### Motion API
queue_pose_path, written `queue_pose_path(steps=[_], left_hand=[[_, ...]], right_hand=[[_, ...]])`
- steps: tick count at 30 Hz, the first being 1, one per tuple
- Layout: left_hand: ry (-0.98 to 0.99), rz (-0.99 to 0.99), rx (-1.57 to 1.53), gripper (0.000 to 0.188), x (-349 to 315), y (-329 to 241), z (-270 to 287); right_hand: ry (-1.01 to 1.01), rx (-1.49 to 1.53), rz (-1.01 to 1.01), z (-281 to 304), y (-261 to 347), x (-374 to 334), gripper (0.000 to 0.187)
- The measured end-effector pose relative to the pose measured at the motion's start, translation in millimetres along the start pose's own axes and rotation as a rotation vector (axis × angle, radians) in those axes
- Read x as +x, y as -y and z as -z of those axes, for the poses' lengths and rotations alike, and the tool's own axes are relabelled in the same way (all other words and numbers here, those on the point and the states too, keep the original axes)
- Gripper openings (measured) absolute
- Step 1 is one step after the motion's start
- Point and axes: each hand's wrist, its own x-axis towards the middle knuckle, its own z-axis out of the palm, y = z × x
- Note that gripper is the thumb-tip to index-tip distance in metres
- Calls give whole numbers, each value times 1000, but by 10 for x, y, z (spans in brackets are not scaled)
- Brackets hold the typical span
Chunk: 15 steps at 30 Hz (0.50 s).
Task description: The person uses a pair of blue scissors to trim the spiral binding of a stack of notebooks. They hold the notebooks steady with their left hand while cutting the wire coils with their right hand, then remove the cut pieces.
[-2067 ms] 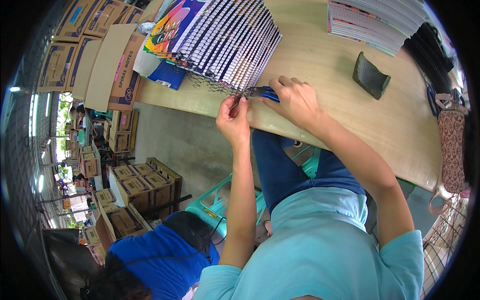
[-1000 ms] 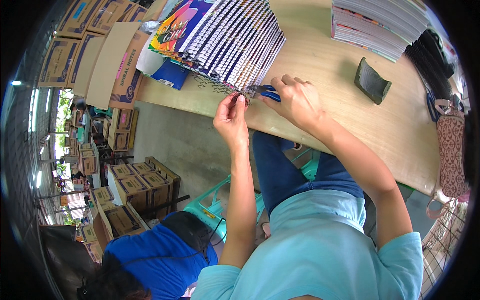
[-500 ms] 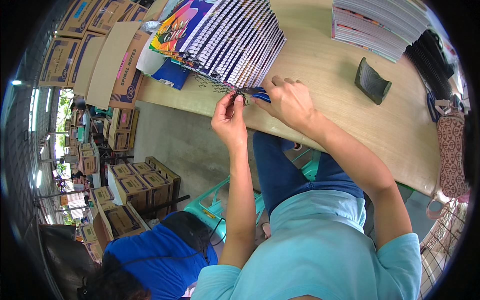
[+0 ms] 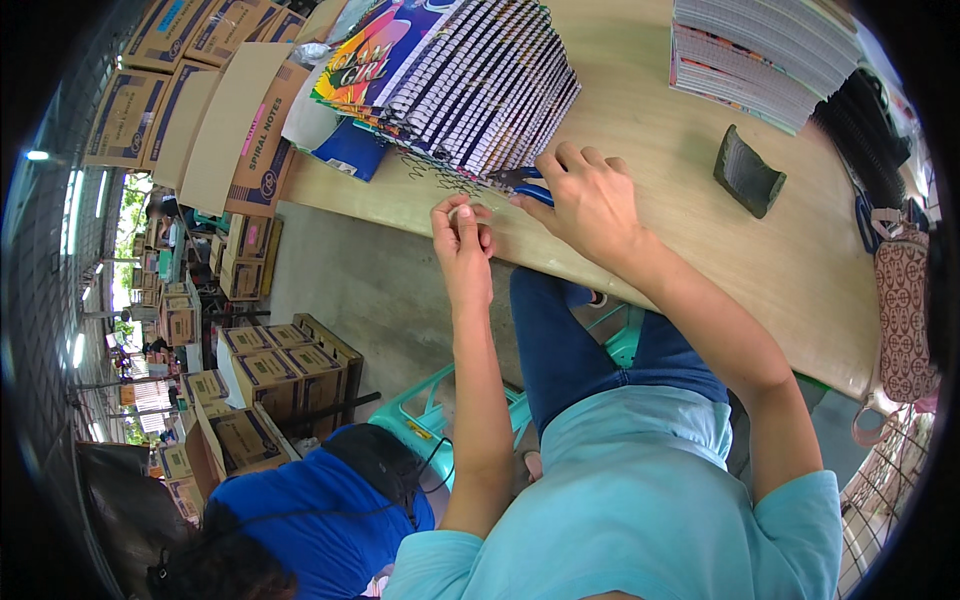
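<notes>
A tall stack of spiral notebooks (image 4: 480,85) with colourful covers lies at the table's near-left edge, the bound edges facing me. Loose dark coil ends (image 4: 440,175) stick out below the stack. Blue-handled pliers (image 4: 524,184) are in my right hand (image 4: 592,205), their jaws at the lowest coils. Close to these coils, just beyond the table edge, is my left hand (image 4: 463,240). Its fingers are curled with the thumb pressed against them; whatever they may hold is too small to make out.
A dark curved block (image 4: 748,172) lies on the wooden table (image 4: 650,130). Another stack of notebooks (image 4: 760,60), black coils (image 4: 865,130) and a patterned pouch (image 4: 905,310) are at the right. Cartons (image 4: 245,130) stand left; a person in blue (image 4: 320,500) is at lower left.
My left hand has drawn slightly down and away from the coils and pliers. My right hand has shifted a little to the right, still with the pliers.
</notes>
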Motion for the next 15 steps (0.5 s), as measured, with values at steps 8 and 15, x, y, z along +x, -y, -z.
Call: queue_pose_path(steps=[8,15], left_hand=[[-156,-503,582,19,112,-35,-200],[-183,-575,588,16,108,-79,-241]], right_hand=[[-98,-18,59,-57,34,39,42],[-21,35,-18,27,53,0,43]])
